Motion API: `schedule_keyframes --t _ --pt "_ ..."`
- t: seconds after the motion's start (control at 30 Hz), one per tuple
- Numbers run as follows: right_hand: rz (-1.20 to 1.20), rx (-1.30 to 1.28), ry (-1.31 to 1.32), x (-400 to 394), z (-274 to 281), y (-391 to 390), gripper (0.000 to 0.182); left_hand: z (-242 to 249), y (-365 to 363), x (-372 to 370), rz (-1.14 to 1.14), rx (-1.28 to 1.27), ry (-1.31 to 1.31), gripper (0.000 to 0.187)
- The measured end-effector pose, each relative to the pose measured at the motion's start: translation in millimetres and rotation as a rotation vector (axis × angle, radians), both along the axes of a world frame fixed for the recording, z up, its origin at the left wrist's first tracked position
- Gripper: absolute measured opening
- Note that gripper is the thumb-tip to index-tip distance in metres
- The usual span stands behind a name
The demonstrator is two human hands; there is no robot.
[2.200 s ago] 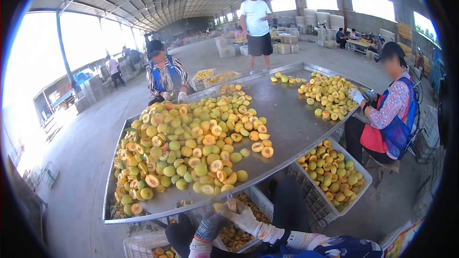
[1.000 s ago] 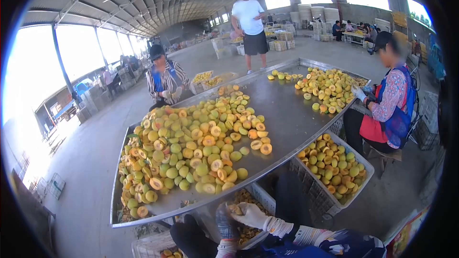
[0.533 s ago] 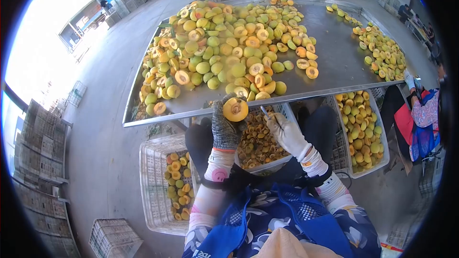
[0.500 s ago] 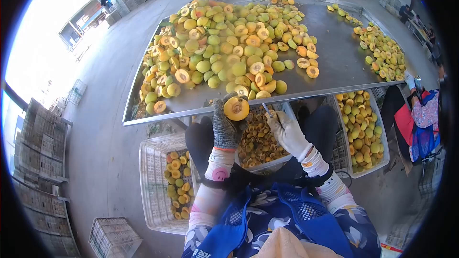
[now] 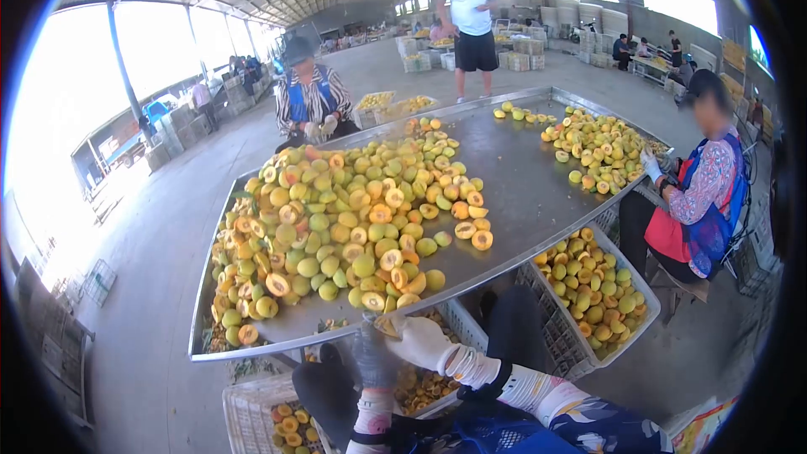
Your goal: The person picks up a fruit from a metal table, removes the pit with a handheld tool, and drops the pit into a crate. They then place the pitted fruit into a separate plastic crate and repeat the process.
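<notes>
In front of me, at the near rim of the metal table [image 5: 521, 168], my two gloved hands meet. My left hand [image 5: 374, 357], in a grey knit glove, is closed around a peach half [image 5: 387, 325], of which only a small part shows. My right hand [image 5: 426, 343], white-gloved, presses against that fruit with curled fingers. The thin metal tool seen in it a moment ago is hidden now. Many yellow-green peach halves [image 5: 336, 231] are heaped on the table just beyond. Below my hands, a crate [image 5: 464, 325] holds brownish pits and scraps.
A crate of peach halves [image 5: 593, 290] stands right of my legs, another white crate [image 5: 244, 408] at lower left. A smaller peach pile [image 5: 595, 147] lies by a seated co-worker [image 5: 702, 185]. Another person [image 5: 311, 97] sits across; one person [image 5: 471, 17] stands behind the table.
My view has tilted up, showing more of the hall. My right hand has moved left from beside the peach half onto it, and the cut face is now covered.
</notes>
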State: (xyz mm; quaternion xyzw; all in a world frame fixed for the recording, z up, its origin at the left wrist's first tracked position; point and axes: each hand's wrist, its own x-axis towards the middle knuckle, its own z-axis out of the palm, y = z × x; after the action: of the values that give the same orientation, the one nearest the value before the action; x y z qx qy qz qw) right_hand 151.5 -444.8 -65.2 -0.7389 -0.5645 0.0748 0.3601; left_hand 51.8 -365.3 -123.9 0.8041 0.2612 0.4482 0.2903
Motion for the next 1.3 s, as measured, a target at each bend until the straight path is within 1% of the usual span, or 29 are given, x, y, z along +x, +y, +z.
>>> schedule_keyframes --t 0.03,0.07,0.17,0.27,0.3,0.33,0.37,0.4,0.43,0.47,0.5,0.53,0.57,0.6,0.63,0.67,0.73,0.77,0.8,0.83,0.87,0.9,1.0,1.07,1.17,1.27,1.3 --pt "-0.027 -0.012 0.035 -1 -7 0 0.038 -18 4 4 -0.014 -0.077 -0.088 0.021" --pt "-0.041 -0.036 0.085 -2 -14 1 0.036 -18 3 1 0.079 0.048 0.05 0.02" --pt "-0.048 0.124 0.115 3 -39 2 0.033 -3 -14 1 0.136 0.252 0.1 0.019" --pt "-0.004 0.128 0.195 1 -34 -2 0.031 -36 -3 8 0.093 0.102 -0.007 0.021" --pt "-0.009 0.07 0.181 4 -39 0 0.032 -38 -1 13 0.014 -0.075 -0.123 0.022" --pt "-0.022 0.094 0.215 2 -31 -4 0.032 -32 -2 17 -0.051 -0.249 -0.254 0.023" --pt "-0.019 0.096 0.266 -1 -22 -11 0.033 -27 -2 16 -0.214 -0.693 -0.509 0.028" --pt "-0.053 0.174 0.229 -2 -21 -18 0.035 -14 -5 14 -0.267 -1.129 -0.847 0.033" --pt "-0.059 0.241 0.128 2 -27 -19 0.041 17 -4 9 -0.213 -1.157 -0.773 0.038" --pt "-0.122 0.113 0.196 4 -17 -25 0.038 10 12 7 -0.235 -1.235 -0.792 0.042" --pt "-0.09 0.051 0.352 17 -25 -24 0.036 11 21 3 -0.338 -1.27 -0.894 0.048" --pt "-0.069 -0.003 0.506 22 -37 -22 0.035 16 27 0 -0.309 -1.266 -0.838 0.051" --pt "0.004 0.023 0.517 19 -34 -23 0.033 22 28 2 -0.299 -1.285 -0.879 0.05" --pt "0.07 0.06 0.523 14 -21 -25 0.031 25 29 3 -0.338 -1.271 -0.9 0.049" --pt "0.132 -0.067 0.454 9 -8 -26 0.027 25 30 3 -0.358 -1.304 -0.918 0.047" --pt "0.114 -0.024 0.356 5 -3 -23 0.026 26 31 4 -0.388 -1.337 -0.935 0.045" --pt "0.07 0.057 0.147 -3 0 -18 0.025 33 23 5 -0.353 -1.272 -0.884 0.043" --pt "0.083 0.127 0.115 -5 0 -16 0.022 38 21 6 -0.349 -1.254 -0.878 0.043" --pt "0.072 0.082 0.081 -6 1 -12 0.023 39 20 9 -0.343 -1.235 -0.874 0.043" --pt "0.058 0.036 0.052 -7 0 -9 0.023 35 21 11 -0.396 -1.103 -0.845 0.036" --pt "0.043 -0.007 0.025 -7 -1 -6 0.024 24 24 13 -0.314 -0.923 -0.725 0.035" --pt "0.041 0.007 0.023 -7 -2 -3 0.025 18 27 16 -0.234 -0.741 -0.604 0.033" --pt "0.035 0.014 0.016 -5 -6 3 0.027 4 32 17 -0.074 -0.33 -0.369 0.028" --pt "0.029 -0.029 0.019 -4 -8 5 0.029 -4 35 17 0.027 -0.089 -0.256 0.029" --pt "0.059 -0.025 0.084 -2 -7 6 0.028 -8 33 18 0.226 0.325 -0.143 0.035" --pt "0.112 -0.152 0.106 4 -10 12 0.032 -12 31 22 0.287 0.318 -0.068 0.04" --pt "0.156 -0.156 0.163 7 -21 14 0.032 -11 28 21 0.217 0.115 -0.149 0.034"
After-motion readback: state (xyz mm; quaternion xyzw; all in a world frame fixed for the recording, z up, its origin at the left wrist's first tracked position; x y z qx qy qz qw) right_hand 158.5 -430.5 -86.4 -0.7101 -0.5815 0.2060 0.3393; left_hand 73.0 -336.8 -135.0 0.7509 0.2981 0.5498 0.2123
